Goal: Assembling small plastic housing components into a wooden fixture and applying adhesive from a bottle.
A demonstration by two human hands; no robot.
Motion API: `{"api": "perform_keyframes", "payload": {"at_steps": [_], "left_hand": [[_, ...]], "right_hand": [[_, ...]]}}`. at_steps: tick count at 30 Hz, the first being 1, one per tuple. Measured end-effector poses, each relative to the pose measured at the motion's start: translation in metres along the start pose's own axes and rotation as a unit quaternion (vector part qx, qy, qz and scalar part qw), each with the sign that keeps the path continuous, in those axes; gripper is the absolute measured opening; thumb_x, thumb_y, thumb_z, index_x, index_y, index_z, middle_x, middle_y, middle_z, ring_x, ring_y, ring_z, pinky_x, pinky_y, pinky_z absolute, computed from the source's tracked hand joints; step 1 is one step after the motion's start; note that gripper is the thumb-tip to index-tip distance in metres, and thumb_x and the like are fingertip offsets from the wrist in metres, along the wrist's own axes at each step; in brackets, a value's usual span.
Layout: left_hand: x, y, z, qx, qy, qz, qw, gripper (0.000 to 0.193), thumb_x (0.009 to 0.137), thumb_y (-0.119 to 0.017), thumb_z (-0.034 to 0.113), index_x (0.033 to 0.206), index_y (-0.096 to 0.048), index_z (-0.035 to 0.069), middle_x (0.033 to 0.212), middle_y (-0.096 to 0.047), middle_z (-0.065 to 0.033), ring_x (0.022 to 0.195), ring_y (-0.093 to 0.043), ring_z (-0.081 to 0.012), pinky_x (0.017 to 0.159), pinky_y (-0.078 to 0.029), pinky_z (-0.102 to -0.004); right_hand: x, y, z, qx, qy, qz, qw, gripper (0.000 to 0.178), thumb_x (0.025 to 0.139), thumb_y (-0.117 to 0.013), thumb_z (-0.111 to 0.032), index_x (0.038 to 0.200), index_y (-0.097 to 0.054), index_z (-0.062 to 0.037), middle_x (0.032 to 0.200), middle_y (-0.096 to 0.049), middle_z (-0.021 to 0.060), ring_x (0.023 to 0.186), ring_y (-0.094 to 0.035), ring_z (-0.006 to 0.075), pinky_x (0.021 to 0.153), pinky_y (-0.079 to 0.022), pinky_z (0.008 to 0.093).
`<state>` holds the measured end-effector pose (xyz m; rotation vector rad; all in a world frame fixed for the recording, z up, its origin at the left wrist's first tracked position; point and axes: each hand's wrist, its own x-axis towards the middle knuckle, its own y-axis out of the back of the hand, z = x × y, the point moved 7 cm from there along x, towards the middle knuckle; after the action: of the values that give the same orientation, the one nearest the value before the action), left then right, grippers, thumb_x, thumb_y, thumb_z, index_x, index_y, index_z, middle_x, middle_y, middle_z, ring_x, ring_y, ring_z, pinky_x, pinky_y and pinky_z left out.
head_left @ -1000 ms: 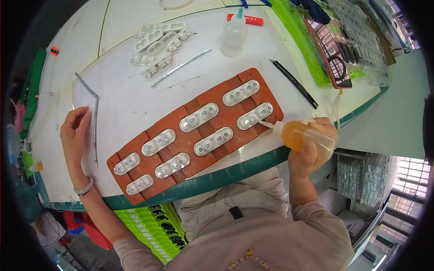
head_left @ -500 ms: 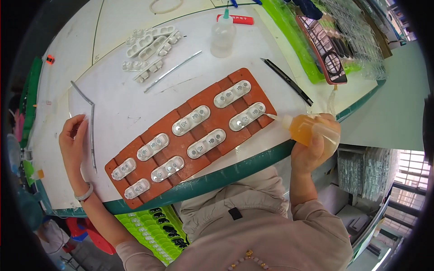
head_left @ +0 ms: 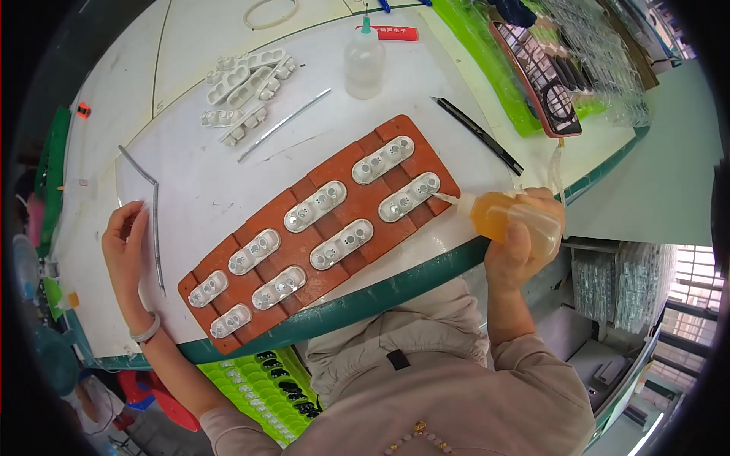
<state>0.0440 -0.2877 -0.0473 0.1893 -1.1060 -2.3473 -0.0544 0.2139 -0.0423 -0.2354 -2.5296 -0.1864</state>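
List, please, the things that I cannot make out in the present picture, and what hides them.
All in the head view:
- Right hand: its far side is hidden behind the amber-filled squeeze bottle.
- Nozzle: too small to tell whether its tip touches the oval white piece.
- Blue parts: cut off by the top edge.
- Green tray: partly hidden by tabletop and clothing.

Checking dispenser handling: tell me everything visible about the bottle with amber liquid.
The translucent, soft-plastic-looking bottle of amber liquid has a pale collar and a slim, whitish tapered nozzle. It lies tipped over in the person's right hand, thumb and fingers wrapped around its body, above the table's near right edge. The liquid sits toward the collar; the rear looks clear. The nozzle points left, its tip at the right end of a white oblong part; contact can't be confirmed.
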Motion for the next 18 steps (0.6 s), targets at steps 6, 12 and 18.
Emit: {"api": "perform_keyframes", "payload": {"at_steps": [6, 12, 18], "left_hand": [[0.001, 0.001, 0.001, 0.0, -0.001, -0.004, 1.0, 0.02, 0.086, -0.059, 0.01, 0.103, -0.061, 0.0, 0.091, -0.061, -0.0033, 0.083, -0.055, -0.0092, 0.074, -0.043, -0.021], [0.002, -0.001, 0.001, -0.006, -0.003, -0.003, 1.0, 0.02, 0.086, -0.06, 0.01, 0.103, -0.061, 0.0, 0.09, -0.061, -0.0031, 0.083, -0.055, -0.009, 0.074, -0.043, -0.021], [0.003, -0.003, 0.006, 0.003, 0.001, -0.002, 1.0, 0.02, 0.085, -0.06, 0.01, 0.102, -0.061, 0.0, 0.09, -0.062, -0.0037, 0.083, -0.055, -0.0093, 0.076, -0.043, -0.0214]], "right_hand": [[-0.001, 0.012, 0.008, -0.014, 0.023, 0.057, 0.998, 0.035, 0.079, -0.062, -0.024, 0.097, -0.051, 0.0035, 0.09, -0.054, 0.0124, 0.081, -0.05, 0.0182, 0.071, -0.042, 0.0284], [0.003, 0.007, 0.005, 0.001, 0.003, 0.027, 1.0, 0.034, 0.079, -0.062, -0.023, 0.096, -0.051, 0.0036, 0.089, -0.054, 0.0118, 0.076, -0.051, 0.0163, 0.068, -0.041, 0.0263], [0.003, 0.006, 0.004, 0.021, -0.041, 0.033, 0.998, 0.031, 0.078, -0.062, -0.02, 0.095, -0.05, 0.0034, 0.086, -0.053, 0.0107, 0.074, -0.05, 0.0152, 0.067, -0.041, 0.0257]]}}
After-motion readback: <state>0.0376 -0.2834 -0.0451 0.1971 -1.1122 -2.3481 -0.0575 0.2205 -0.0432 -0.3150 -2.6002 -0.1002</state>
